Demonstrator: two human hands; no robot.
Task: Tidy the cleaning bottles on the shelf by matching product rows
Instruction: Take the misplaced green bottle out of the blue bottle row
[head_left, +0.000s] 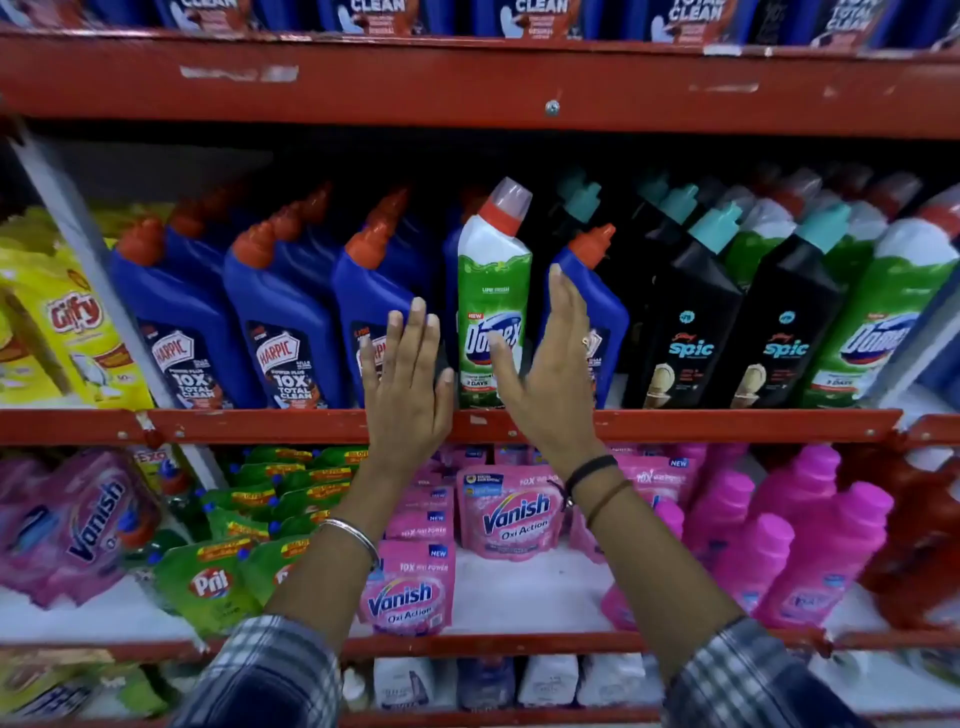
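Observation:
A green-and-white Domex bottle (493, 291) stands upright on the middle shelf among blue Harpic bottles (280, 312). One more blue Harpic bottle (597, 306) stands just right of it. Black Spic bottles (691, 322) follow, and other green Domex bottles (893, 312) stand at the far right. My left hand (405, 384) is raised flat with fingers apart, just left of the Domex bottle and in front of a Harpic bottle. On the other side, my right hand (550, 364) is open too, its palm facing the Domex bottle. Neither hand holds anything.
The red shelf rail (727, 423) runs under the bottles. Yellow Gifty pouches (57, 322) sit at the left. Below are pink Vanish pouches (511, 512), green Pril pouches (218, 577) and pink bottles (810, 545). More Harpic bottles (530, 15) fill the top shelf.

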